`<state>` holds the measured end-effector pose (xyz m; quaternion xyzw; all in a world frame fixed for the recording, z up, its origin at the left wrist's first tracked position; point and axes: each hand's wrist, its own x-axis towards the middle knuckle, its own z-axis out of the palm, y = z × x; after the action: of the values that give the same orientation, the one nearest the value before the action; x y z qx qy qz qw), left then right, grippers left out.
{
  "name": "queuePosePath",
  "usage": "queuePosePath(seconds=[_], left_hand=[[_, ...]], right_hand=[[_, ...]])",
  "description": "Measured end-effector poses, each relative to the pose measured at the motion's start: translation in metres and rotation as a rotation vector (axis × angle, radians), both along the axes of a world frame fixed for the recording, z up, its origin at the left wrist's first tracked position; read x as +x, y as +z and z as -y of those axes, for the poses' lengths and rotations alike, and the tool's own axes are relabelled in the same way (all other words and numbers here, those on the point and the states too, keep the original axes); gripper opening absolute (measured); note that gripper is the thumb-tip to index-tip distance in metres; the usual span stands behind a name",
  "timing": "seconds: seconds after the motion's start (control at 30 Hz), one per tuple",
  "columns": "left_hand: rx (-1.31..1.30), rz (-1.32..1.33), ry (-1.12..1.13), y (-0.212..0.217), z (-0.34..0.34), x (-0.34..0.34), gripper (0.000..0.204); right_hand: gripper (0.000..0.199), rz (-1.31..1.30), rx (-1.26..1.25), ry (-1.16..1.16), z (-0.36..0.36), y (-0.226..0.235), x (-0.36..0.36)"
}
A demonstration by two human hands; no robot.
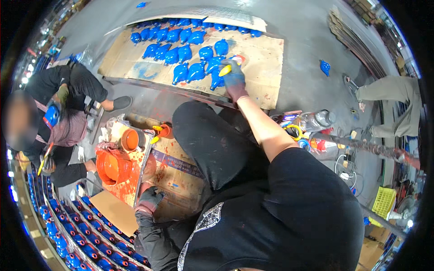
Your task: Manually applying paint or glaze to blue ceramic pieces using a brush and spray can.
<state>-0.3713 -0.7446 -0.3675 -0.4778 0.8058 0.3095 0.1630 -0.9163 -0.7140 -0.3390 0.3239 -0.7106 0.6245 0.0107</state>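
Painted piece in hand: the right hand [234,80], in a grey-blue glove, is stretched out over the cardboard sheet [266,58] on the floor and holds a small blue piece with a yellow end [224,70]; the yellow end sticks out to the left of the fingers.

How it should handle: judging by the one-handed pinch, the piece is light, hard and rigid. The blue coat looks glossy and may be wet, so it could be slippery and easily smudged. The bare yellow end looks like the safer place to take hold.

Where it sits: at the near edge of the rows of blue pieces [185,52] laid out on the cardboard, just beside the nearest ones.

Right hand state: fingers curled in and closed around the piece, not spread.

Left hand state: the left hand [149,198], in a dark glove, is lowered beside the paint-splashed cardboard [174,178] near the knee. Its fingers look loosely bent and seem to rest on the board edge; I cannot tell whether it grips anything.

Close by: an orange bucket [107,166] and an orange cup [130,140] to the left, racks of blue pieces [90,248] below, and another person crouching [68,108] further left.
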Motion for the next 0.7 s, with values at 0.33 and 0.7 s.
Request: queuePosePath(seconds=[0.33, 0.7], left_hand=[[0.158, -0.155, 0.127, -0.027, 0.006, -0.008, 0.048], [0.242, -0.185, 0.101, -0.025, 0.009, -0.041, 0.049]], right_hand=[[0.037, 0.613, -0.008, -0.262, 0.030, -0.072, -0.044], [0.029, 0.590, 0.272, -0.435, 0.064, -0.130, -0.085]])
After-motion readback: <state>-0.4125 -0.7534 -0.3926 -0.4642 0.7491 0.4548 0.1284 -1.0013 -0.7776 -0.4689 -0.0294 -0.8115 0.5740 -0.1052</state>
